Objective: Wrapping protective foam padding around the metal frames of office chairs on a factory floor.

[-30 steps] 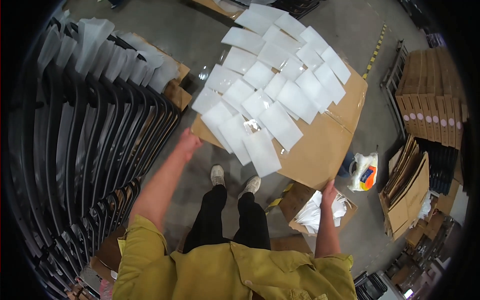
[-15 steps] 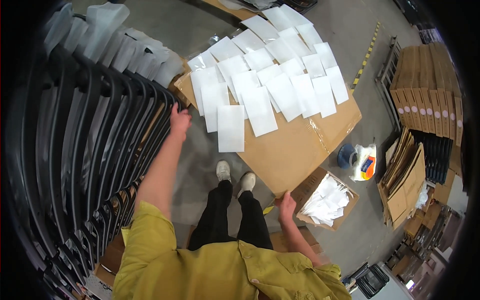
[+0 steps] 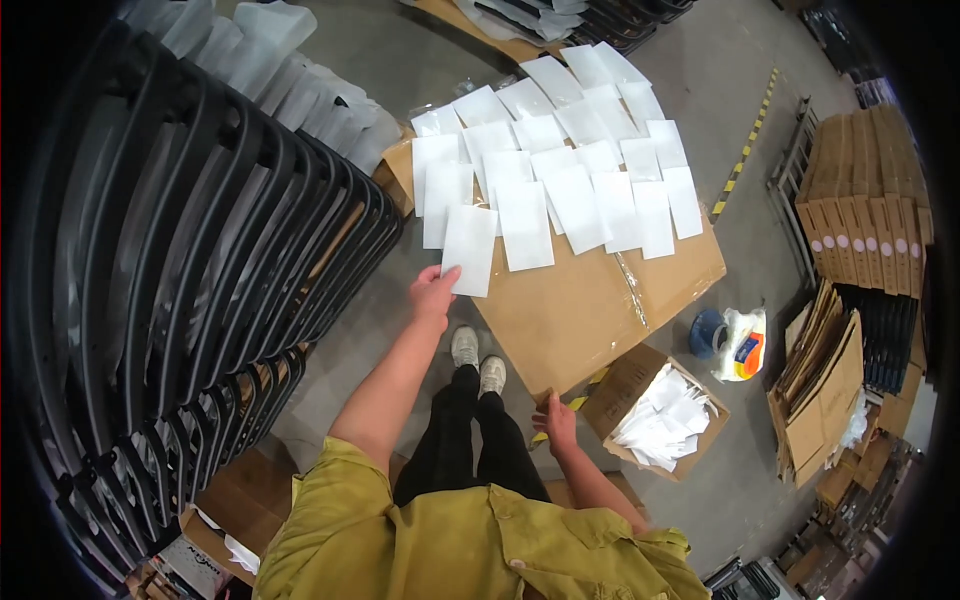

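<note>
My left hand [image 3: 434, 297] pinches the lower left corner of a flat white rectangular sheet [image 3: 469, 250], its thumb on top. That sheet lies at the near left of many overlapping white sheets [image 3: 570, 200] spread over a large brown cardboard piece [image 3: 570, 325]. At the cardboard's near corner, my right hand [image 3: 557, 422] closes on the edge, with some of its fingers hidden underneath.
Stacked black curved frames [image 3: 270, 220] crowd the left. An open box [image 3: 610, 400] of loose white sheets [image 3: 665, 420] sits right of my right hand. Beyond it are a blue roll [image 3: 706, 332], a white plastic package [image 3: 742, 343] and folded cardboard [image 3: 820, 400].
My left hand has moved right, from beside the black frames to the nearest white sheet's corner, and that sheet now tilts slightly. My right hand stays at the cardboard corner. The view has shifted.
</note>
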Motion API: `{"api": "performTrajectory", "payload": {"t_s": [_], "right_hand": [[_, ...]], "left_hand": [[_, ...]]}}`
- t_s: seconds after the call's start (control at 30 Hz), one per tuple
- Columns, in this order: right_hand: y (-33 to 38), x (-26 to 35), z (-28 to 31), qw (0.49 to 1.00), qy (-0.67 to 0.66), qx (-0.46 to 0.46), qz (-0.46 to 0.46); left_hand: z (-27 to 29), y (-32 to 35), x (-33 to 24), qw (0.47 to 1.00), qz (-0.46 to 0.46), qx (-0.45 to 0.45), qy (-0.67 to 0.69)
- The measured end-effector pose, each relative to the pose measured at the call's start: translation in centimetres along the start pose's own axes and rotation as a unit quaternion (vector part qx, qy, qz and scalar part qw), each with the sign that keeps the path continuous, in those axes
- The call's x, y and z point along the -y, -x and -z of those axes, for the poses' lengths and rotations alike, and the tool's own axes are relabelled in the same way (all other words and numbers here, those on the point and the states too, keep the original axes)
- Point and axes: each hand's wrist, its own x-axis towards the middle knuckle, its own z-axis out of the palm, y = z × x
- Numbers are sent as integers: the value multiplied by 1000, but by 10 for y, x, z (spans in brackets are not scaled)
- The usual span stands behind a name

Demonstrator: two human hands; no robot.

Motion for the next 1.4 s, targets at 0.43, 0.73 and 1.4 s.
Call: {"api": "performTrajectory", "payload": {"t_s": [0.43, 0.73, 1.4], "right_hand": [[193, 294, -32, 583, 230, 58, 777], [340, 293, -140, 530, 326, 509, 595], [760, 109, -523, 429, 129, 814, 369]], "left_hand": [[91, 190, -148, 762, -545, 76, -340], [233, 385, -201, 772, -546, 3, -324], [761, 665, -342, 629, -464, -525, -337]]}}
